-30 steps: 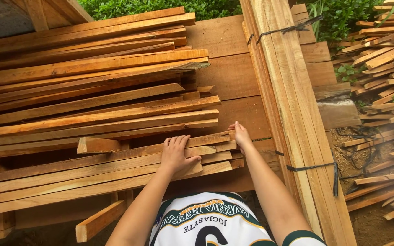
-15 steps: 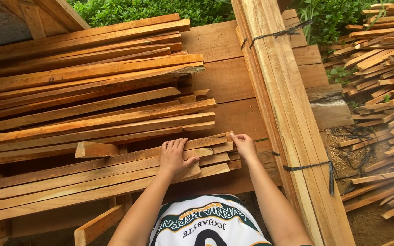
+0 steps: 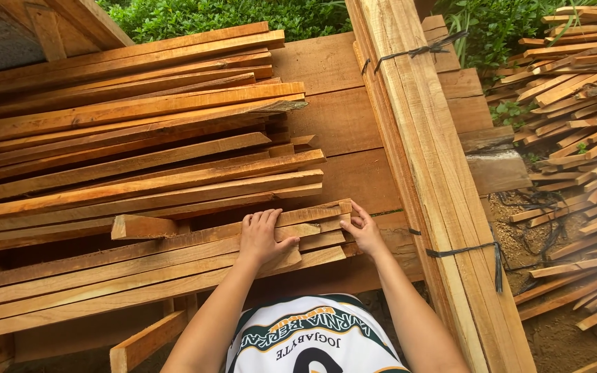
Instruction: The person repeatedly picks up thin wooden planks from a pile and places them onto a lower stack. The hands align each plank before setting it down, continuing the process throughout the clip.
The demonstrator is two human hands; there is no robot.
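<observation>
- Hands were at the lower middle of the frame: left hand (image 3: 262, 238) lay flat, fingers spread, on the wood strips (image 3: 174, 266).
- Right hand (image 3: 364, 231) pushed their ends, holding nothing.
- Pushing the ends even looked best.
- Tied plank bundle (image 3: 437, 173) ran up the right.

Slat pile (image 3: 126, 173): left, on wide boards (image 3: 340, 117). Nearest slats (image 3: 139, 269): front of the pile, left hand (image 3: 262, 238) flat on top, right hand (image 3: 366, 231) at their right ends. Tied plank bundle (image 3: 437, 173): right of the hands, running front to back. Loose slat heap (image 3: 582, 138): far right, on the ground. Bushes (image 3: 229, 15): behind.
</observation>
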